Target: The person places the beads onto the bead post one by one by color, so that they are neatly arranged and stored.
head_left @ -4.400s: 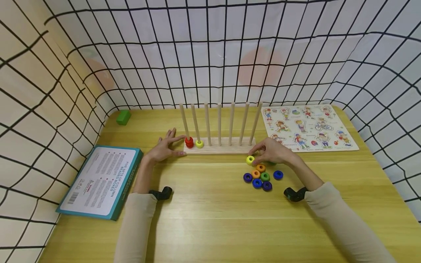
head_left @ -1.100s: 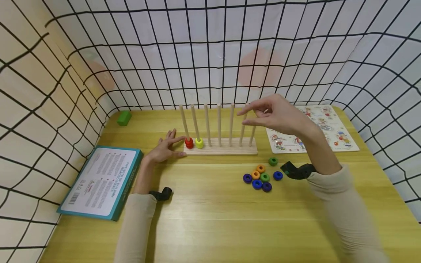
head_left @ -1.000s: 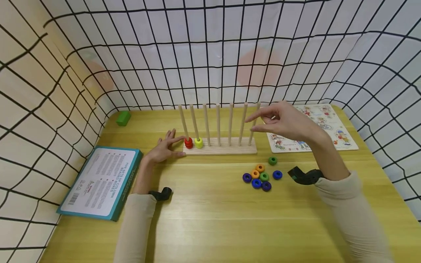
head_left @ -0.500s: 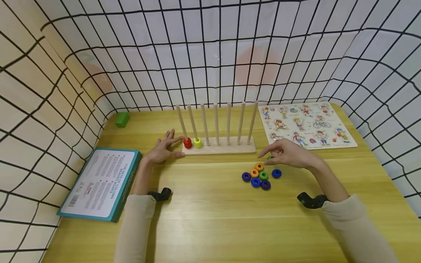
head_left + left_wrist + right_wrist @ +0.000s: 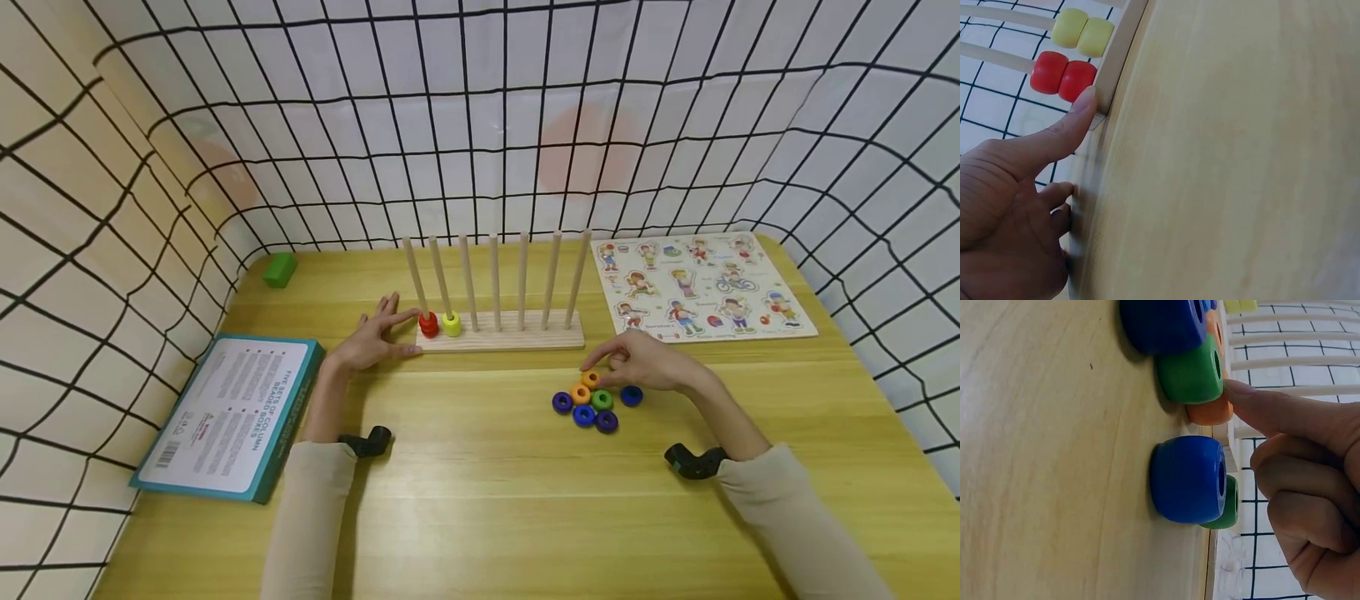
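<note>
In the head view, my left hand [image 5: 371, 342] spreads its fingers at the left end of a wooden peg rack [image 5: 510, 340]. Its thumb [image 5: 1072, 119] touches the base near two red beads [image 5: 1063, 76] stacked on the first peg. Two yellow beads [image 5: 451, 324] sit on the second peg. My right hand [image 5: 645, 360] is low over the loose beads, thumb and index finger around an orange bead [image 5: 591, 379]; in the right wrist view the thumb tip meets it behind a green bead [image 5: 1191, 375]. The remaining fingers are curled in.
Beside the right hand lie another orange bead [image 5: 580, 394], several blue and purple beads [image 5: 584, 416], and a green bead [image 5: 1230, 503] hidden from above. A picture puzzle board [image 5: 705, 292], a teal box [image 5: 225, 417] and a green block [image 5: 280, 271] lie around the table.
A second yellow bead, earlier at the right hand's fingers on the table, now sits on the second peg. The right hand has come down from the pegs to the orange bead. The left hand stays.
</note>
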The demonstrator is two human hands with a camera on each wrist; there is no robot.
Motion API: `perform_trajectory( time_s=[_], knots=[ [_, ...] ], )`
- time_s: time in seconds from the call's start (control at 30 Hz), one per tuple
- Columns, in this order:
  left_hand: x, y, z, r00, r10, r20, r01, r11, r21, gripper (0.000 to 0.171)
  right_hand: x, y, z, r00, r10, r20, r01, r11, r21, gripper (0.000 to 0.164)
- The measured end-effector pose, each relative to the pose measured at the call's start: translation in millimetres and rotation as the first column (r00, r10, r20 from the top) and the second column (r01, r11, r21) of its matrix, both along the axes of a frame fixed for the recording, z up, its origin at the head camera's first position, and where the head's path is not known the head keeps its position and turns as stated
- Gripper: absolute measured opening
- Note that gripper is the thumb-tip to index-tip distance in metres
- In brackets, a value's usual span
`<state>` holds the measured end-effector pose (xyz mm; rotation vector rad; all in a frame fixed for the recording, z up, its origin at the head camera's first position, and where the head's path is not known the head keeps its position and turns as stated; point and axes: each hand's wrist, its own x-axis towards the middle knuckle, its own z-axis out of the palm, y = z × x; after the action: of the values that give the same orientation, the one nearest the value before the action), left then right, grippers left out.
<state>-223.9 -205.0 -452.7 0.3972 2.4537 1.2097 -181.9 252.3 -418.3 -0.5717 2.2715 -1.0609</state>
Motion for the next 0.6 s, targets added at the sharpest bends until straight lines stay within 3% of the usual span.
perform_trajectory(
  time_s=[0.13,0.33,0.6],
  knots=[
    [-1.4,-0.1,-1.2,1.0,-0.005,-0.003,0.005,1.0,0.001,0.071,-1.5,0.8,0.3,1.0,-0.009,0.006,0.009,0.999,0.038,0.03],
    [-1.0,0.5,-1.1,1.0,-0.003,-0.005,0.003,1.0,-0.004,0.072,-2.7,6.2,0.1,0.998,-0.024,-0.066,0.032,0.992,0.124,0.03],
    [-1.0,0.7,-1.2,1.0,-0.001,-0.003,0.001,1.0,-0.004,0.072,-3.1,12.0,-2.0,0.997,-0.025,-0.078,0.034,0.992,0.122,0.03]
  ],
)
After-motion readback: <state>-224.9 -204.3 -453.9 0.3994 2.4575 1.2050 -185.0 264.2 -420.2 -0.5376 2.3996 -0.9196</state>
